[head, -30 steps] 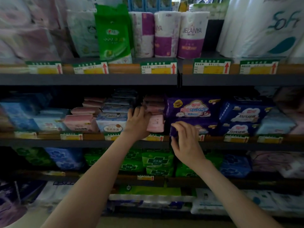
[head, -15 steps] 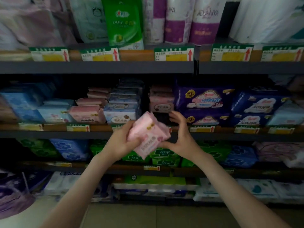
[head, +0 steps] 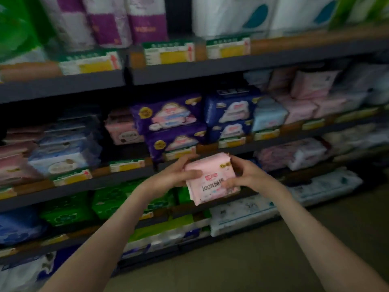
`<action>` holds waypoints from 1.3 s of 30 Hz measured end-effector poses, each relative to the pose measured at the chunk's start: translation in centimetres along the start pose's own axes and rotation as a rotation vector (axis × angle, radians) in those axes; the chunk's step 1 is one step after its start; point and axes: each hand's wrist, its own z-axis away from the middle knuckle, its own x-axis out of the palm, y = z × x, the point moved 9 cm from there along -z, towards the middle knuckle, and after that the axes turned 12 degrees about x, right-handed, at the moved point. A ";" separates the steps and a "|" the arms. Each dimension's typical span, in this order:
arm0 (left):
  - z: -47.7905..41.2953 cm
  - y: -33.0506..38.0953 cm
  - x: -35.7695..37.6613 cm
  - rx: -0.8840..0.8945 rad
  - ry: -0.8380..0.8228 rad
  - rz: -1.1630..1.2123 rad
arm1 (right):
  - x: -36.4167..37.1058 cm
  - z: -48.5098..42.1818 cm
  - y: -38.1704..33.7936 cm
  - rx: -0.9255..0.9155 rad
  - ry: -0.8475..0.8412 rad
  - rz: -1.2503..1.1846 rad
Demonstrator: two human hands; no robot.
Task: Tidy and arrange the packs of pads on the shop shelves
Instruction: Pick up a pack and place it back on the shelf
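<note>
You grip one pink pack (head: pixel 210 178) with both your left hand (head: pixel 174 175) and right hand (head: pixel 246 175), off the shelf (head: pixel 284 135); it and most tidying seem left to do

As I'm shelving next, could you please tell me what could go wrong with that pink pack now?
The pink pack is held tilted in mid-air by the left hand and right hand at its sides; its soft wrapper might slip and drop to the floor. Shelving it could nudge the purple packs stacked at the shelf edge.
</note>
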 end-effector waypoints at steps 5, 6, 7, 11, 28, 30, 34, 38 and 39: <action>-9.3 1.4 11.0 -0.021 -0.048 0.073 | -12.5 5.2 5.8 0.033 0.132 -0.192; -11.2 1.9 13.1 -0.011 -0.048 0.090 | -15.0 6.3 6.9 0.030 0.159 -0.221; -12.9 2.6 15.2 0.001 -0.057 0.088 | -17.3 7.3 8.0 0.026 0.184 -0.241; -20.0 5.0 21.9 0.116 0.002 -0.031 | -26.5 10.2 11.3 0.006 0.284 -0.249; -36.6 20.2 30.0 0.853 0.455 -1.044 | -51.4 8.9 7.6 -0.397 0.815 0.564; -37.9 19.8 27.4 0.730 0.695 -1.347 | -53.2 8.4 6.9 -0.513 0.911 0.564; -40.5 16.6 23.6 0.267 0.713 -1.494 | -54.4 7.7 5.8 -0.715 1.071 0.599; -39.8 15.6 22.2 0.032 0.739 -1.471 | -55.2 7.4 5.5 -0.844 1.119 0.541; -39.5 16.0 21.8 0.018 0.765 -1.490 | -55.4 7.3 5.4 -0.857 1.116 0.526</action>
